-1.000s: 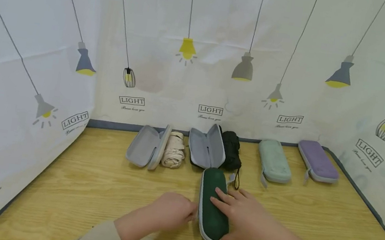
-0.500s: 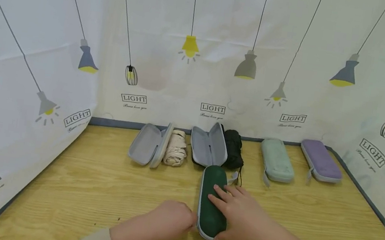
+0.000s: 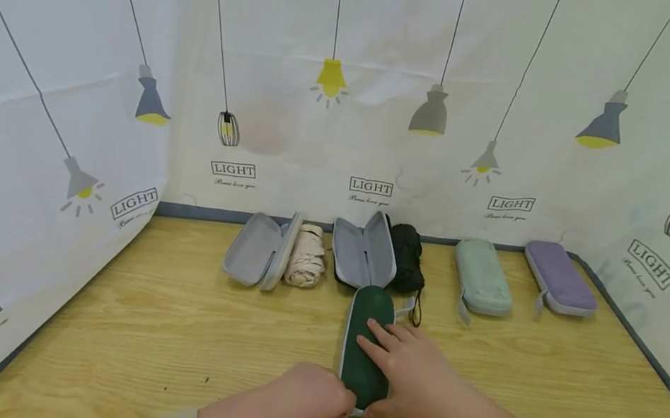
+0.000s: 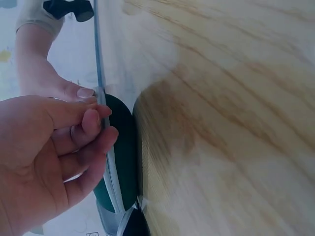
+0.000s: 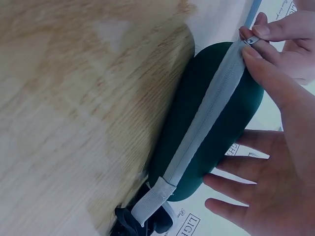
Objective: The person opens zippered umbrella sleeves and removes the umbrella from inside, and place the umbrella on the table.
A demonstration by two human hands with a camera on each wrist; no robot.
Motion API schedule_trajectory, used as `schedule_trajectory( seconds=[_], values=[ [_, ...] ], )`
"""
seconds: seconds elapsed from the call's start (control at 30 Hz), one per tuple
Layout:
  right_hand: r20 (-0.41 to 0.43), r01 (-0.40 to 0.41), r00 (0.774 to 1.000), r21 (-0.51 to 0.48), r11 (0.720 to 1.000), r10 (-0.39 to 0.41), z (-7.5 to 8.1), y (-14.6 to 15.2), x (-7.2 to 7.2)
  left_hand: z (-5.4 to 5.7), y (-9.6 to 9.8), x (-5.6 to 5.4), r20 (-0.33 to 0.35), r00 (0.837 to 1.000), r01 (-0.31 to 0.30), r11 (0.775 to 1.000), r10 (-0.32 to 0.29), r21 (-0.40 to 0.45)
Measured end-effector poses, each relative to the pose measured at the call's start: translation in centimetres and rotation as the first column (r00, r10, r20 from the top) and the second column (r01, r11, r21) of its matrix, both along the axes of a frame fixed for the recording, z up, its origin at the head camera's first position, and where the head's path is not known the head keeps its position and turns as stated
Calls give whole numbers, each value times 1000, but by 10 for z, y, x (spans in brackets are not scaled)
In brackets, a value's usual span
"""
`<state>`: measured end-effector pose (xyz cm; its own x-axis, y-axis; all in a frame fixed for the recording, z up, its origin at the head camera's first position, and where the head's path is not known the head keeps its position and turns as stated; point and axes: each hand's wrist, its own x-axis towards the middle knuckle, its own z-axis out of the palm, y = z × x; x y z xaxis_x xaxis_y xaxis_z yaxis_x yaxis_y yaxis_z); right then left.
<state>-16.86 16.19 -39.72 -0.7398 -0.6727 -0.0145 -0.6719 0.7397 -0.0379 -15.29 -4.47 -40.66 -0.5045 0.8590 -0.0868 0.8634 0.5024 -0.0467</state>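
A dark green zip case [image 3: 369, 342] lies lengthwise on the wooden table, its light grey zipper band [image 5: 206, 113] running round the side. My left hand [image 3: 315, 395] is at the case's near end, where finger and thumb pinch the small zipper pull [image 5: 252, 40]. Across the top of the case rests my right hand [image 3: 415, 370], fingers spread and fairly straight, thumb against the near end beside the left fingertips. The zipper shows joined along the side seen in the right wrist view. A grey fabric loop [image 5: 153, 199] sticks out at the far end.
Behind stand two opened cases with grey linings, one on the left [image 3: 253, 249] and one in the middle [image 3: 357, 251]. Beside them lie a folded beige umbrella [image 3: 306, 258] and a black one [image 3: 406, 258]. Mint [image 3: 483, 276] and purple [image 3: 559, 278] cases lie at the right.
My left hand has moved from the left side of the green case round to its near end, sliding right and towards me. The right hand stays on top of the case.
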Motion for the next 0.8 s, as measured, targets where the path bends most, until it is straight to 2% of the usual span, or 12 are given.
schedule_trajectory(
  seconds=[0.1, 0.2, 0.47, 0.8],
  values=[
    [1, -2, 1000, -10, 1000, 2, 0, -1, 0, 2, 2, 2, -10, 1000, 5, 1000, -5, 2],
    [-6, -16, 1000, -21, 1000, 16, 0, -2, 0, 2, 4, 2, 10, 1000, 7, 1000, -7, 12],
    [-16, -28, 999, 9, 1000, 28, -2, -1, 2, -2, 2, -3, 133, 989, -63, 997, 58, 37],
    [-103, -153, 983, 15, 988, 154, -1, 2, 16, -4, -5, -6, 229, 968, -131, 986, 104, 105]
  ],
)
